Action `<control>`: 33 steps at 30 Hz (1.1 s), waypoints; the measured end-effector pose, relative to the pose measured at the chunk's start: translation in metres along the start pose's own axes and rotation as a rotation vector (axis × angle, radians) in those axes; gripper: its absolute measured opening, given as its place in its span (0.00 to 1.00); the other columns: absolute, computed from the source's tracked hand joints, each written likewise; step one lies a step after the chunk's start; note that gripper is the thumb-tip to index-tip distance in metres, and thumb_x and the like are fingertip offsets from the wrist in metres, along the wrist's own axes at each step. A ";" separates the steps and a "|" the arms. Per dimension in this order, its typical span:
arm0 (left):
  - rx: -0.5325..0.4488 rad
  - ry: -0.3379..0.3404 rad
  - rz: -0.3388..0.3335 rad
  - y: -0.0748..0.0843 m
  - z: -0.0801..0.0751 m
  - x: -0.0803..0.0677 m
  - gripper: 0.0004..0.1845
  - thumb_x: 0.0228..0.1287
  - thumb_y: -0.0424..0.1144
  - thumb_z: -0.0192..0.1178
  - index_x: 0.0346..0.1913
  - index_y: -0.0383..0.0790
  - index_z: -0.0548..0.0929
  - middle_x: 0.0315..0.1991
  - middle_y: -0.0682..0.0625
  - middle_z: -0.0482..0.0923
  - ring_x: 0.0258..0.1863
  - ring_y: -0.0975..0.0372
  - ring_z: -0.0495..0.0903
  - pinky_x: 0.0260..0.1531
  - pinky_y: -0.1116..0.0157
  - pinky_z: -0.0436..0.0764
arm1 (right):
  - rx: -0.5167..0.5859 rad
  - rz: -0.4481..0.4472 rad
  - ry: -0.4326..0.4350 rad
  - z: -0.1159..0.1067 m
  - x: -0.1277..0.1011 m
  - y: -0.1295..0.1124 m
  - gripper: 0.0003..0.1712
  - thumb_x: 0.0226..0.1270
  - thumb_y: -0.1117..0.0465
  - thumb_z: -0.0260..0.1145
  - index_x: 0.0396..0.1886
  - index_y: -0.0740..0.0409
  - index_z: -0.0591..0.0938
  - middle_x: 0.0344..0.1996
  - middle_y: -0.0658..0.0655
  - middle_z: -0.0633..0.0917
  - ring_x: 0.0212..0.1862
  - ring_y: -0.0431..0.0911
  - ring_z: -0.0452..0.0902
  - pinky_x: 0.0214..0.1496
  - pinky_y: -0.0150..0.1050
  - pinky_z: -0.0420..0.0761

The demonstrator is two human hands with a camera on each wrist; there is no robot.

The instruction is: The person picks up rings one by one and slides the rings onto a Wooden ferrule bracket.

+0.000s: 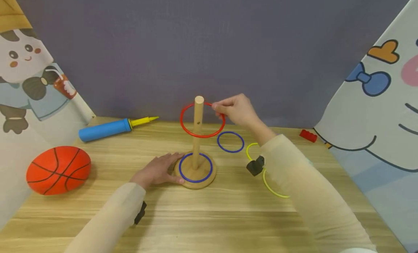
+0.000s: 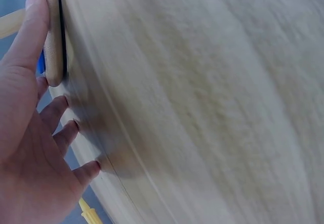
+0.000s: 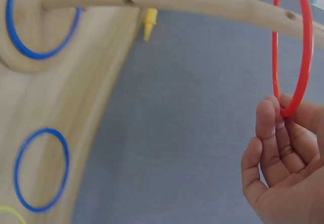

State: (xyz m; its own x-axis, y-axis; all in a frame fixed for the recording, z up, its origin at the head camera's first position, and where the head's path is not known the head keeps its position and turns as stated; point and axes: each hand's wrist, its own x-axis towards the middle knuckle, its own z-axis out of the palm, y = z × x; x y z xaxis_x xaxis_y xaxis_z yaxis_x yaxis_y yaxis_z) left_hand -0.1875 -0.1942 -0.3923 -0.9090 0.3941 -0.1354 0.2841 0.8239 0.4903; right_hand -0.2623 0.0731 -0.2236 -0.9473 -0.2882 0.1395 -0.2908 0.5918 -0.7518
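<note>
Wooden table (image 1: 228,216) in the foreground, with two sleeved arms reaching forward. Left hand (image 1: 160,170) lies flat, fingers straight, pressed against the round wooden base (image 1: 195,180). One blue ring (image 1: 195,168) lies on that base around the upright peg (image 1: 197,131). Yellow rings (image 1: 272,189) lie under the right forearm. Right hand (image 1: 236,110) pinches a red ring (image 1: 201,120), held over the peg's upper part so the peg passes through it. Another blue ring (image 1: 230,141) lies flat behind. Farther left sit an orange ball (image 1: 58,169) and a blue pump (image 1: 106,129).
</note>
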 end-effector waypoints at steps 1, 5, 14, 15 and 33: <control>-0.005 -0.005 -0.004 0.000 0.000 0.000 0.55 0.54 0.63 0.73 0.79 0.41 0.61 0.76 0.34 0.60 0.75 0.36 0.57 0.72 0.34 0.52 | 0.003 0.003 -0.001 0.005 -0.001 0.004 0.15 0.72 0.53 0.69 0.47 0.58 0.91 0.28 0.54 0.90 0.37 0.44 0.79 0.36 0.33 0.71; -0.010 -0.009 -0.007 0.002 -0.001 0.001 0.55 0.54 0.63 0.73 0.79 0.41 0.61 0.76 0.34 0.60 0.75 0.36 0.57 0.72 0.35 0.53 | 0.029 0.025 0.002 0.023 -0.006 0.020 0.14 0.72 0.52 0.69 0.43 0.58 0.92 0.31 0.58 0.90 0.37 0.45 0.79 0.35 0.34 0.73; 0.012 -0.015 -0.031 0.001 0.000 0.003 0.55 0.54 0.63 0.73 0.79 0.42 0.61 0.76 0.33 0.60 0.75 0.36 0.57 0.73 0.36 0.53 | 0.047 0.056 0.014 0.067 -0.021 0.063 0.13 0.72 0.55 0.69 0.37 0.61 0.92 0.30 0.53 0.90 0.35 0.44 0.80 0.33 0.32 0.73; 0.012 -0.017 -0.037 0.001 0.000 0.004 0.55 0.54 0.63 0.73 0.79 0.41 0.61 0.76 0.33 0.59 0.75 0.36 0.56 0.73 0.36 0.52 | 0.045 0.056 0.015 0.072 -0.023 0.067 0.13 0.72 0.56 0.69 0.38 0.61 0.92 0.29 0.53 0.90 0.34 0.44 0.80 0.32 0.32 0.72; 0.005 -0.010 -0.025 0.003 -0.001 0.001 0.54 0.54 0.61 0.74 0.79 0.42 0.61 0.76 0.35 0.61 0.75 0.36 0.57 0.72 0.34 0.54 | -0.067 0.003 0.099 0.121 -0.041 0.099 0.09 0.67 0.58 0.72 0.38 0.59 0.93 0.37 0.56 0.91 0.46 0.52 0.88 0.48 0.44 0.84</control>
State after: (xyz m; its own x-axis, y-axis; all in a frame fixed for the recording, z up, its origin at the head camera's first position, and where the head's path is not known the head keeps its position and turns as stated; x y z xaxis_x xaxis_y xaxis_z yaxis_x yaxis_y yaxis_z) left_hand -0.1879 -0.1916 -0.3896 -0.9126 0.3777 -0.1562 0.2632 0.8355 0.4824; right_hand -0.2360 0.0529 -0.3817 -0.9558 -0.2124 0.2031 -0.2933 0.6424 -0.7080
